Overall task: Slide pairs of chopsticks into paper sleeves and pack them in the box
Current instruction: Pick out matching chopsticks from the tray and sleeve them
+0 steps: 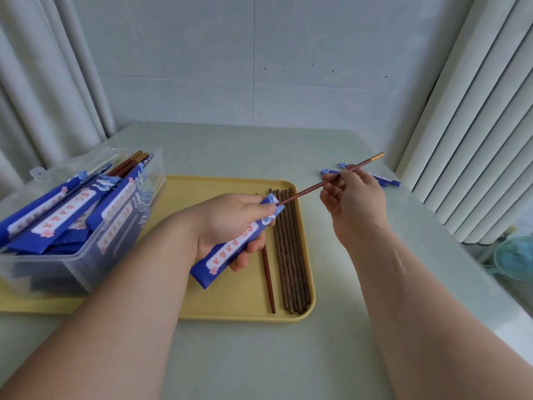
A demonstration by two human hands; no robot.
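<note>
My left hand (230, 223) grips a blue paper sleeve (227, 249) with white and pink print, held over the yellow tray (230, 307). My right hand (352, 197) pinches a reddish chopstick (311, 187) with a gold end, and its thin tip sits at the sleeve's open mouth. Several dark brown chopsticks (291, 255) lie side by side on the tray's right part, with one reddish chopstick (268, 284) to their left. At the left stands a clear plastic box (115, 243) holding several sleeved pairs.
Empty blue sleeves (383, 179) lie on the pale table (259, 356) behind my right hand. White curtains hang at the left and right. A light blue fan (513, 258) stands low at the right, past the table edge.
</note>
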